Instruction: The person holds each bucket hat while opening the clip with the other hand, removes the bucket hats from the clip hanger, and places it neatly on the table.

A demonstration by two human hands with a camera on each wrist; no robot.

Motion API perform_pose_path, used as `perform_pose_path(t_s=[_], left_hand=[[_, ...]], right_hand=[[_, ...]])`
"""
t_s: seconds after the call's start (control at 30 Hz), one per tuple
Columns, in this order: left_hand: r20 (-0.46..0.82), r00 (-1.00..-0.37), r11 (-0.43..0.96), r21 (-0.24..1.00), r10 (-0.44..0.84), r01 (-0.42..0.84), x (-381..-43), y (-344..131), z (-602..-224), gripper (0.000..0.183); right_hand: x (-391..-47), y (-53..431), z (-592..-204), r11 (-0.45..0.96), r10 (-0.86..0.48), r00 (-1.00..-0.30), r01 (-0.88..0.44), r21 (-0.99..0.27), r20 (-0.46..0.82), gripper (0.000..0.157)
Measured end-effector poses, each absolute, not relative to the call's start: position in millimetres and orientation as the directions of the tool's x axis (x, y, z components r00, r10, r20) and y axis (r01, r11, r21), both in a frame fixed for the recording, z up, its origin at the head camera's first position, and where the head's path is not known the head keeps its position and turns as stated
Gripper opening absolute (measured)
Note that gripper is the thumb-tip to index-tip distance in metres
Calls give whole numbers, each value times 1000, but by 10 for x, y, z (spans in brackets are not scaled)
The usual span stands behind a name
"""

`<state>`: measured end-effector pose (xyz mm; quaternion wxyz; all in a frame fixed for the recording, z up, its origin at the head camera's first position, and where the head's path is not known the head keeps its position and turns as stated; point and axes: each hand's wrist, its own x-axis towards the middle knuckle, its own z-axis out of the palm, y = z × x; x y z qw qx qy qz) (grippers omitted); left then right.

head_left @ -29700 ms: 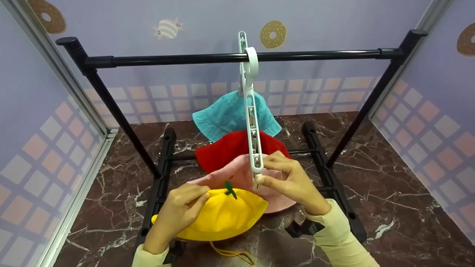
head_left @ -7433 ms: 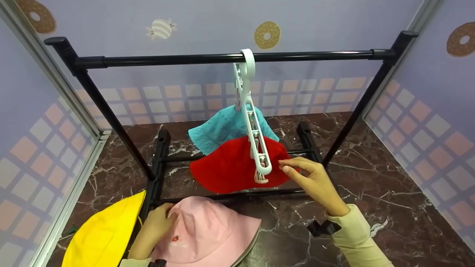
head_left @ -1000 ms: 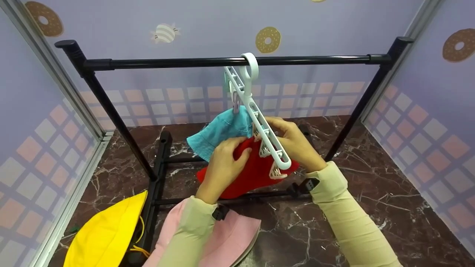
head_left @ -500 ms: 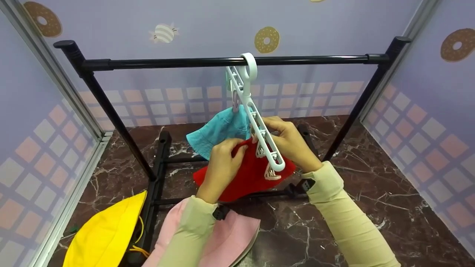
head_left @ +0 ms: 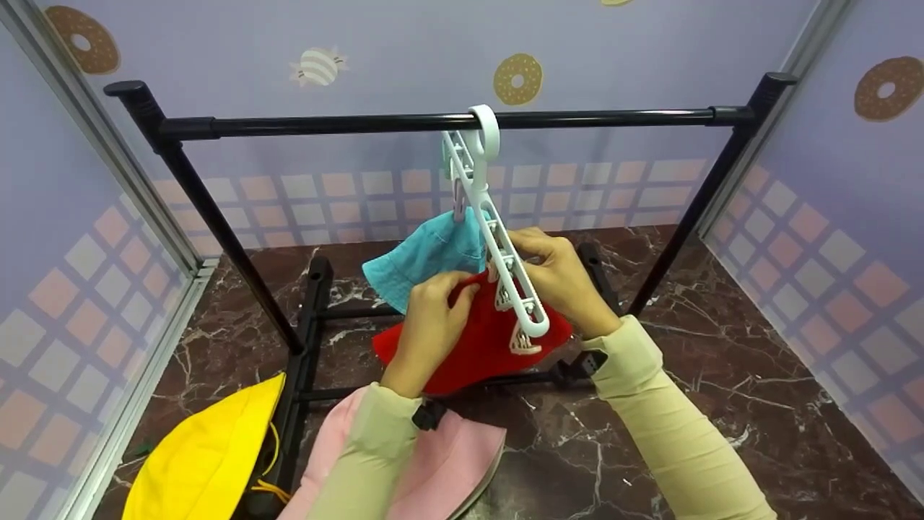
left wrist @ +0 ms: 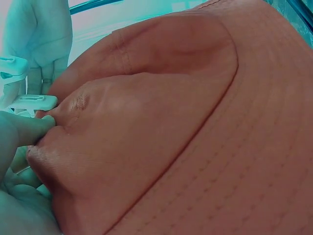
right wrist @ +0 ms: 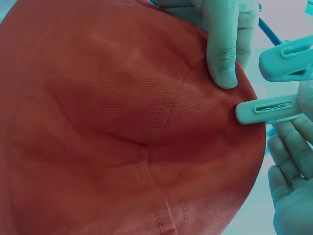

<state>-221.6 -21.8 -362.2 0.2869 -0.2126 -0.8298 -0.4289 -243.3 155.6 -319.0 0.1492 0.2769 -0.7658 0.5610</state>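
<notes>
Left hand [head_left: 429, 325] pinches red hat [head_left: 480, 350]; right hand [head_left: 564, 280] pinches a peg [right wrist: 264, 112] overlapping its edge, below the hanger [head_left: 478, 192]

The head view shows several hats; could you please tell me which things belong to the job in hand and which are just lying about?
Apparently in the job: red hat, white clip, left hand, right hand, white hanger, black rack; blue hat, hanging clipped.

Lying about for now: yellow hat, pink hat.
</notes>
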Motion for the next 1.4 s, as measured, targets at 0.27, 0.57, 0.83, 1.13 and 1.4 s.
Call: perform_pose_path(t_s=[0.27, 0.57, 0.83, 1.13, 1.4], left_hand=[[656, -747, 536, 595, 105, 598, -2210, -214, -3624, 13], [662, -741, 520, 596, 112, 612, -2203, -202, -3625, 12], [657, -745, 512, 602, 119, 613, -2197, -196, -3628, 12], [629, -767, 516, 618, 126, 592, -2190, -203, -3650, 14], [629, -768, 508, 626, 118, 591, -2188, -199, -3683, 14]], right_hand=[[-2435, 1534, -3189, 222, -213, -814, -579, -785, 540, 22], [-2445, 1534, -3198, 253, -166, -806, -592, -765, 568, 23], [-2448, 1526, -3209, 224, -124, -821, -570, -790, 557, 24], [-2444, 1517, -3202, 211, -99, -834, -550, -808, 542, 22], [-2452, 1517, -3203, 193, -94, -843, -538, -821, 530, 21]])
